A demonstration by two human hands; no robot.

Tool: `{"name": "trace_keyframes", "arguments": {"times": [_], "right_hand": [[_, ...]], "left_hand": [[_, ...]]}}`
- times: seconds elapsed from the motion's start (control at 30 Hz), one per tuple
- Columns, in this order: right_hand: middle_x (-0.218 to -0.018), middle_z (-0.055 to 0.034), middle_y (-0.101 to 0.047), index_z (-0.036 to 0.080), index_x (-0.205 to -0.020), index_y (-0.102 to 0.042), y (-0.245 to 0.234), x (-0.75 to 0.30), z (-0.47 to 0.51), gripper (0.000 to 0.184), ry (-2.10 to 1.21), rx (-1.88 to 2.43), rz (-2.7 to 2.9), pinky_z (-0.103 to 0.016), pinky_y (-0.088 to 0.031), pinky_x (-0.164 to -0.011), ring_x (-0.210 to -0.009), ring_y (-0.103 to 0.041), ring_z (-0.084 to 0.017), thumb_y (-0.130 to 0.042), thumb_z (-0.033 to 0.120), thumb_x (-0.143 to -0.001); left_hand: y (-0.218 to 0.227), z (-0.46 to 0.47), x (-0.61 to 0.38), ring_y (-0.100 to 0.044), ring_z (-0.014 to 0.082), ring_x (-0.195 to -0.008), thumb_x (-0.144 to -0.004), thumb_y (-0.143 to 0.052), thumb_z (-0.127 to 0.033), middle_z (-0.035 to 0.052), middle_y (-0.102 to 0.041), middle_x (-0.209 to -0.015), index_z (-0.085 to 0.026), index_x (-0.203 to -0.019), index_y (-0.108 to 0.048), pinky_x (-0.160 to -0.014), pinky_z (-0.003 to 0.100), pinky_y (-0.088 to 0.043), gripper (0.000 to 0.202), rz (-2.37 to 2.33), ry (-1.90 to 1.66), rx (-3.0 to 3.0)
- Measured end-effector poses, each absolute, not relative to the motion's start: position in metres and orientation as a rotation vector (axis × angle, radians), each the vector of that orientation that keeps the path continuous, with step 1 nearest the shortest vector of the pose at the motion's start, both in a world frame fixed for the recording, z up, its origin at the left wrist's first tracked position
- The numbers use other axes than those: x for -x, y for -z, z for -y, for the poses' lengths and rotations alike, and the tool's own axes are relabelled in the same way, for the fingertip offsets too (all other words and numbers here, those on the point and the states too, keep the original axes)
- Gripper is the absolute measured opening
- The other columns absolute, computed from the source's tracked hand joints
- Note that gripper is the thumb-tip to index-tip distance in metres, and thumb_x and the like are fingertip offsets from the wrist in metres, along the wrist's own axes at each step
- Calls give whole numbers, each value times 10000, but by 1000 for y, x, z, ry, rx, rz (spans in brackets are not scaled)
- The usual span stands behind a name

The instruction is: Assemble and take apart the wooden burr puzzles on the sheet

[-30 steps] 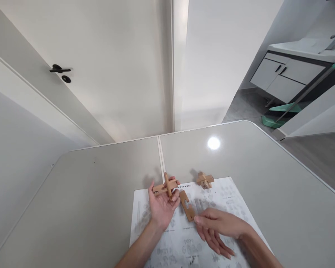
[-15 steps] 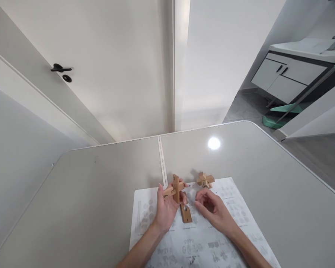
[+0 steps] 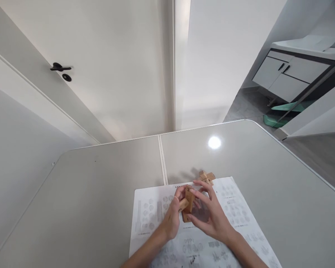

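Observation:
Both my hands meet over a printed instruction sheet (image 3: 153,219) on a grey table (image 3: 100,186). My left hand (image 3: 173,217) is closed round a wooden cross-shaped puzzle assembly (image 3: 187,199), held a little above the sheet. My right hand (image 3: 209,214) cups the same assembly from the right, its fingers curled and touching the top of the wood. A flat notched wooden piece (image 3: 185,217) lies on the sheet just under the hands, mostly hidden. A second small wooden cross (image 3: 207,176) rests at the sheet's far edge, just beyond my right fingertips.
A seam (image 3: 162,160) runs down the middle of the table. Behind it stand a white door with a black handle (image 3: 60,69) and a wall. A grey cabinet (image 3: 284,76) and a green mop (image 3: 279,117) are on the floor at the right.
My left hand carried the wooden assembly rightward and toward me. My right hand rose from the sheet and closed in on the assembly, so that both hands now hold it.

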State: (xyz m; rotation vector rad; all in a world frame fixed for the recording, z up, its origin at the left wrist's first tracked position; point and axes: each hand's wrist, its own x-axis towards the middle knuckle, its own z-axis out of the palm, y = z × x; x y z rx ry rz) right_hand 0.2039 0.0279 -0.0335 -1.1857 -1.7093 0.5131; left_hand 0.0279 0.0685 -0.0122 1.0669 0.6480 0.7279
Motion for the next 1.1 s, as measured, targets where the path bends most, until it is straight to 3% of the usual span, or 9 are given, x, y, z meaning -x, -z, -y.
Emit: {"name": "trace_keyframes", "arguments": {"times": [0.23, 0.67, 1.1], "right_hand": [[-1538, -127, -500, 344, -1539, -446, 37, -201, -31, 644, -482, 1122, 1814, -608, -473, -1141, -1461, -460, -354, -623, 124, -960], [-1523, -110, -566, 351, -1538, -444, 41, -200, -29, 628, -646, 1144, 1749, -510, -556, -1078, -1402, -562, -302, -559, 109, -971], [-1428, -105, -670, 315, -1471, -506, 41, -198, -29, 483, -785, 1212, 1596, -429, -617, -1005, -1338, -646, -301, -536, 162, -1014]], "left_hand": [[7, -67, -29, -602, 312, -1245, -999, -311, -783, 159, -591, -1418, -244, -1462, -435, -1119, 473, -405, 721, -624, -727, -1190], [8, -66, -29, -637, 277, -1089, -980, -421, -775, 149, -666, -1308, -241, -1381, -474, -995, 437, -448, 670, -687, -762, -1149], [10, -66, -31, -609, 286, -1131, -980, -536, -712, 126, -659, -1249, -235, -1325, -492, -1018, 444, -435, 590, -691, -829, -1212]]}}
